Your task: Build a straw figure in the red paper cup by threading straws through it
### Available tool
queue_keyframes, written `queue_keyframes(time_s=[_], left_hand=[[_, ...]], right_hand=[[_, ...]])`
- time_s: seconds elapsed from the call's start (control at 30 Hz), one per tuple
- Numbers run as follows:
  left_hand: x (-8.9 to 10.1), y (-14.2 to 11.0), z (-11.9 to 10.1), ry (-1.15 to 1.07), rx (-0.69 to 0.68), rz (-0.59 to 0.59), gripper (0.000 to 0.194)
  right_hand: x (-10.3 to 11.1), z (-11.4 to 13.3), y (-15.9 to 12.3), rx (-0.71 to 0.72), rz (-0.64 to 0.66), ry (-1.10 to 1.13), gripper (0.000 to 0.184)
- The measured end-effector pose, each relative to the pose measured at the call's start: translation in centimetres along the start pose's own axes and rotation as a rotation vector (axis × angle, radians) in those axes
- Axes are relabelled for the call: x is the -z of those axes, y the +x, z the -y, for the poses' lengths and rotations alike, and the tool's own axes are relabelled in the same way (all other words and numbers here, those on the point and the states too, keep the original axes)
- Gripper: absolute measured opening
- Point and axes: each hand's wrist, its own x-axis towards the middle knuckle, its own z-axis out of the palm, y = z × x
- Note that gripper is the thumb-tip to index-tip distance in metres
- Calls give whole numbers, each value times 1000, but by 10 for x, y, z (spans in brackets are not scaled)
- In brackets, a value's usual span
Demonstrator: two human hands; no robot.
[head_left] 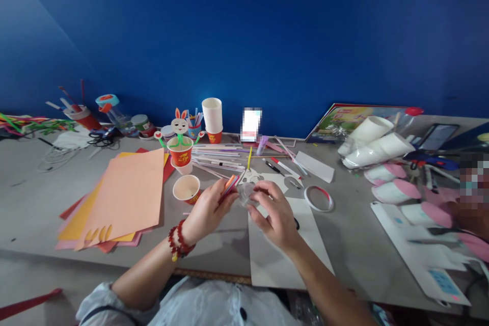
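Observation:
My left hand (208,209), with a red bead bracelet on its wrist, is closed around a bundle of coloured sticks (230,185), orange, pink and blue at the ends. My right hand (277,211) pinches a clear round plastic piece (246,193) right beside the bundle's tips; its exact kind is too blurred to name. Behind both hands lies a white paper cut-out (255,176) with holes. Below my right hand a white sheet (280,260) rests on the grey table. To the left of my left hand stands an open paper cup (186,188).
A stack of coloured paper (130,188) lies left. Behind it stands a rabbit-face cup figure (180,155). Straws (217,153), a marker (272,166) and a tape roll (319,198) lie around the middle. Bagged white cups (376,142) and a power strip (420,254) are right.

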Motion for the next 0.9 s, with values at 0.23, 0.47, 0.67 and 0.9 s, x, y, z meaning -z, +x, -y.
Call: queue_keyframes(time_s=[0.23, 0.47, 0.67, 0.9], left_hand=[[0, 4, 4, -128, 82, 61, 17], [-6, -5, 4, -594, 230, 158, 26], [-4, -9, -3, -662, 224, 187, 28], [-1, -6, -1, -690, 256, 207, 30]], right_hand=[[-1, -1, -1, 28, 1, -40, 6], [-1, -1, 5, -12, -3, -89, 11], [4, -2, 7, -48, 0, -148, 16], [4, -3, 8, -32, 0, -73, 9]])
